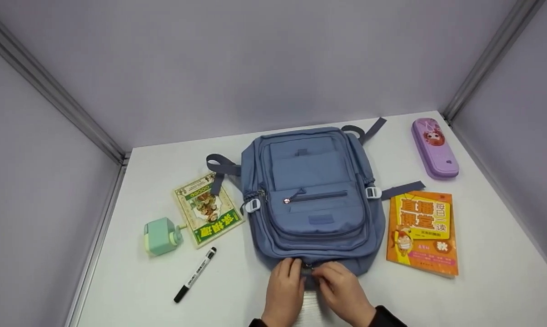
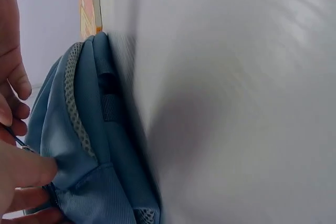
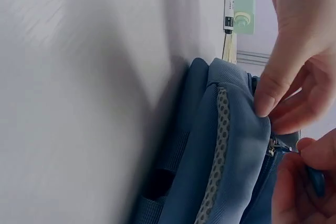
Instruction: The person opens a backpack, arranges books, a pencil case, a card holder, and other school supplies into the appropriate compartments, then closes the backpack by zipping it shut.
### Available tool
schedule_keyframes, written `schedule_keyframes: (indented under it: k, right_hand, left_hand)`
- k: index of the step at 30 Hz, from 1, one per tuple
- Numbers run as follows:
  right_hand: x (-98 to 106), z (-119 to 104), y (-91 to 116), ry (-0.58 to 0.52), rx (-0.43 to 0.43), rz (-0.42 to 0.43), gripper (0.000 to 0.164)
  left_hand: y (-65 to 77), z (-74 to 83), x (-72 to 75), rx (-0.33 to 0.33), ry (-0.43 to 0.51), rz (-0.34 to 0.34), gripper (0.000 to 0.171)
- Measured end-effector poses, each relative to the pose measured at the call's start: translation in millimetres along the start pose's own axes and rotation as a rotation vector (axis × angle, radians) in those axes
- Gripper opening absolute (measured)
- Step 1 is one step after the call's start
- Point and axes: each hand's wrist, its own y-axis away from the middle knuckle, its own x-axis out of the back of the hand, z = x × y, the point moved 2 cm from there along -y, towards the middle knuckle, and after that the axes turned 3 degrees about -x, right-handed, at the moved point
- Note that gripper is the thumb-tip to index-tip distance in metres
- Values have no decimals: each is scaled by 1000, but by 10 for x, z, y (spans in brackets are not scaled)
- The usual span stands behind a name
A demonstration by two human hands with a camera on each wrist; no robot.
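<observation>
A blue backpack (image 1: 316, 168) lies on the white table with its front pocket side up. At its near edge, my left hand (image 1: 285, 286) grips the fabric beside the zipper, thumb pressed on the cloth in the right wrist view. My right hand (image 1: 344, 290) is close beside it and pinches the zipper pull (image 3: 286, 149) between thumb and fingers. The metal zipper slider (image 3: 271, 147) shows just beyond the fingertips, next to the padded mesh strip (image 3: 218, 156) of the bag's back.
Left of the bag are a green-and-yellow book (image 1: 207, 209) partly under a strap, a mint pencil sharpener (image 1: 161, 236) and a black-and-white marker (image 1: 195, 275). An orange book (image 1: 421, 234) and a purple pencil case (image 1: 435, 150) lie to the right. Grey panels (image 1: 273, 68) enclose the table.
</observation>
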Motion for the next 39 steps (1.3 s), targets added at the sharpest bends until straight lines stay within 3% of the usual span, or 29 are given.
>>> schedule_keyframes:
  k: [2, 4, 9, 12, 19, 27, 35, 39]
  right_hand:
    - [2, -3, -8, -22, 6, -8, 27]
    - [8, 0, -21, -41, 12, -16, 26]
    - [64, 45, -59, -33, -9, -17, 23]
    - [149, 119, -79, 2, -61, -2, 26]
    - [458, 403, -116, 82, -183, 59, 29]
    - [760, 678, -200, 202, -313, 54, 22]
    - [1015, 1072, -269, 231, -456, 92, 9]
    - [1036, 1212, -364, 214, -523, 40, 7]
  left_hand:
    - [-9, -16, -3, 27, 7, -63, 49]
    - [-29, -29, -9, 41, 5, -85, 46]
    - [-115, -53, -13, 9, -23, 33, 29]
    - [-157, -74, 10, -19, -30, 86, 30]
    - [-128, -150, 118, -37, -33, 80, 31]
    - [-114, -208, 210, -21, -12, 75, 31]
    - [-69, -402, 350, 75, 13, 9, 27]
    - [-64, -441, 389, 120, 0, -115, 25]
